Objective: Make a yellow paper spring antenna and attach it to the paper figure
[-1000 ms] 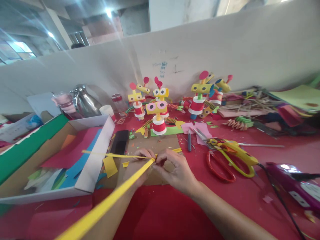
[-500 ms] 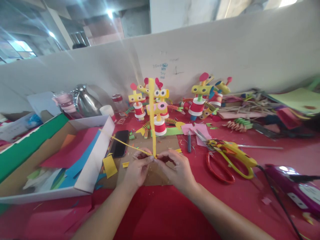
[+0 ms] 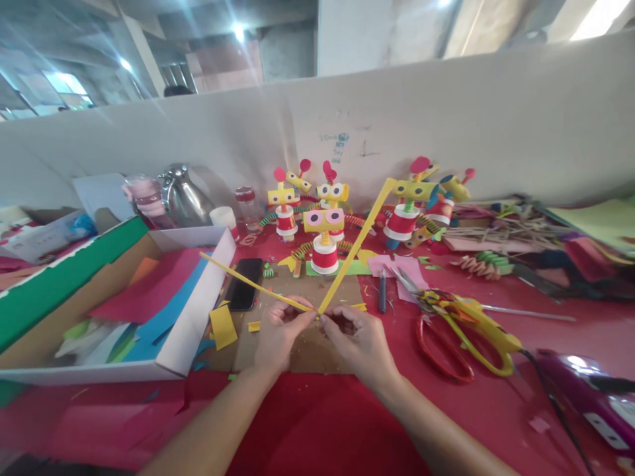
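Two narrow yellow paper strips [image 3: 356,246] meet at a small joint pinched between my hands, forming a V. One strip rises toward the upper right; the other slants away to the left. My left hand [image 3: 280,330] has its thumb and fingers closed at the joint. From the other side, my right hand [image 3: 361,340] pinches the same spot with thumb and forefinger. The fold itself is mostly covered by fingertips. Below the hands lies a brown cardboard sheet [image 3: 307,354], and a yellow paper piece [image 3: 223,326] rests left of them.
Several paper-cup robot figures [image 3: 325,256] stand behind the hands. At left is a white and green box [image 3: 173,337] of coloured paper, beside a phone [image 3: 247,284]. Red-handled scissors [image 3: 444,350], a yellow glue gun [image 3: 483,324] and a purple device [image 3: 590,390] lie right.
The upright strip has swung over to the right, while the other still points left. Both hands stay pinched at the joint. The whole view has shifted slightly.
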`<state>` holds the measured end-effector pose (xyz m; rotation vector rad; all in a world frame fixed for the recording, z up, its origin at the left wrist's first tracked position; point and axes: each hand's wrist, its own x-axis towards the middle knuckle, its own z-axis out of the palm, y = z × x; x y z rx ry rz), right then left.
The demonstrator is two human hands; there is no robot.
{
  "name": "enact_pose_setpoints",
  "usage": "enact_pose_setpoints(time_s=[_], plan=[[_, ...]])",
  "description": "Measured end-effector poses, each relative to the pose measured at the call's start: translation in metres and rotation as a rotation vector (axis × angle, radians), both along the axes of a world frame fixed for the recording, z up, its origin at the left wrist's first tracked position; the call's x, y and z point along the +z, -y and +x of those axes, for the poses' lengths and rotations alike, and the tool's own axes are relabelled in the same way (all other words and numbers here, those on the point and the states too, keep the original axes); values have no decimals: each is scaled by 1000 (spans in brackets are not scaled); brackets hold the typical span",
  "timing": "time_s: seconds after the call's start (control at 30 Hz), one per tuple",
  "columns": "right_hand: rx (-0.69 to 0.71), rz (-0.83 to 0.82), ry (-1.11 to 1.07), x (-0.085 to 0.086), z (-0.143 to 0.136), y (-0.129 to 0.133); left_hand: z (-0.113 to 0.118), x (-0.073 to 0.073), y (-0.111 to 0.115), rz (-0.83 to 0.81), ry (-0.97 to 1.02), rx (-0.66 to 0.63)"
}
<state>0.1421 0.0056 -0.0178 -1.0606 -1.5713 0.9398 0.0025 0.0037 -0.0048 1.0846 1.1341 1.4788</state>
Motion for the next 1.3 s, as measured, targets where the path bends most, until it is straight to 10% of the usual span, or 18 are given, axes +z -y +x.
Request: enact_pose_setpoints(time_s=[0.63, 1.3], plan=[[-84, 432, 493, -6, 6, -3, -7, -18, -9, -96, 96, -223], [25, 420, 310, -1, 3, 1, -2, -12, -6, -189, 441, -253]])
